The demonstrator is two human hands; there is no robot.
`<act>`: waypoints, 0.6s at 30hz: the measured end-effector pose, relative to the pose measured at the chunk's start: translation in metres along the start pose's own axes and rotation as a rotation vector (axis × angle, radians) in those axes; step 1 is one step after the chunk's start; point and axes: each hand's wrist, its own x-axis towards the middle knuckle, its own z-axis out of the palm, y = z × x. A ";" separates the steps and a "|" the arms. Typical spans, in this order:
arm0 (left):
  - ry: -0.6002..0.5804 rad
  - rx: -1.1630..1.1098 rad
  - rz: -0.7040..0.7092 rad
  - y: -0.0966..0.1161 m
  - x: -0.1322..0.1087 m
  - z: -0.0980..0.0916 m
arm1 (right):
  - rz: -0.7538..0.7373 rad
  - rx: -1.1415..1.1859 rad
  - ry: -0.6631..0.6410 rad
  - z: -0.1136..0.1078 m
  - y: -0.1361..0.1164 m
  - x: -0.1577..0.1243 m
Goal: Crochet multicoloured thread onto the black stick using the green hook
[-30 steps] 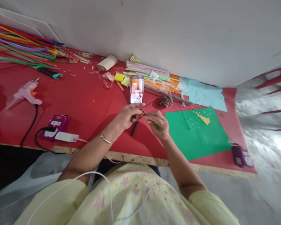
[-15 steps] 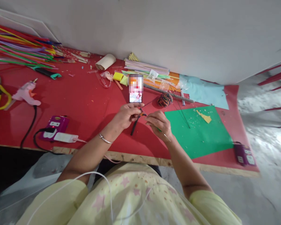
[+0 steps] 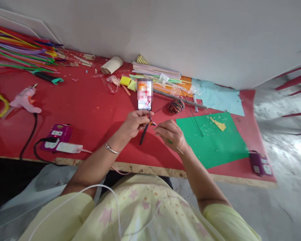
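Observation:
My left hand (image 3: 135, 123) pinches a small piece of dark multicoloured yarn work (image 3: 152, 123) between thumb and fingers. A black strip (image 3: 143, 135) hangs below it; I cannot tell whether it is joined on. My right hand (image 3: 172, 134) is closed around a thin metal crochet hook (image 3: 178, 149) with a bit of green at its grip. The hook's tip end meets the yarn work, though the loops are too small to make out. A strand runs from the work towards a multicoloured yarn ball (image 3: 176, 106). Just beyond my left hand stands a lit phone (image 3: 144, 95).
A green sheet (image 3: 203, 147) lies right, with a thin dark rod across its edge. A stick (image 3: 180, 97), straws and a cardboard tube (image 3: 112, 65) line the back. At left are a pink glue gun (image 3: 26, 99), yellow-handled pliers (image 3: 1, 105) and a purple power socket (image 3: 57, 135).
The hook's shaft shows a little more plainly at the yarn work, and my right hand has shifted very slightly. My left hand keeps its pinch. The whole view has drifted slightly.

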 end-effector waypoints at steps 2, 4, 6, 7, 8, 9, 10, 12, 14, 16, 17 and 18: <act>0.000 0.006 0.017 -0.002 0.000 0.000 | 0.021 0.048 0.012 -0.002 -0.002 0.002; -0.003 0.008 0.027 -0.004 0.001 0.000 | 0.069 0.112 0.036 -0.004 -0.004 0.005; -0.011 0.009 0.028 -0.006 0.002 0.000 | 0.127 0.171 0.053 -0.006 -0.007 0.007; -0.016 0.008 0.028 -0.007 0.002 0.000 | 0.155 0.196 0.056 -0.006 -0.007 0.007; -0.020 0.007 0.028 -0.008 0.002 0.000 | 0.177 0.217 0.057 -0.007 -0.008 0.008; -0.026 0.004 0.027 -0.008 0.003 0.000 | 0.193 0.235 0.058 -0.007 -0.008 0.008; -0.031 -0.001 0.025 -0.008 0.003 0.000 | 0.205 0.249 0.061 -0.008 -0.008 0.008; -0.040 -0.009 0.018 -0.007 0.003 0.000 | 0.221 0.266 0.065 -0.008 -0.007 0.007; -0.048 -0.013 0.008 -0.007 0.002 0.000 | 0.223 0.267 0.068 -0.007 -0.006 0.006; -0.053 -0.012 0.001 -0.007 0.002 -0.001 | 0.217 0.262 0.070 -0.006 -0.005 0.005; -0.057 -0.011 0.002 -0.007 0.002 -0.001 | 0.216 0.259 0.075 -0.006 -0.004 0.004; -0.060 -0.012 0.005 -0.007 0.001 -0.001 | 0.218 0.252 0.084 -0.005 -0.004 0.004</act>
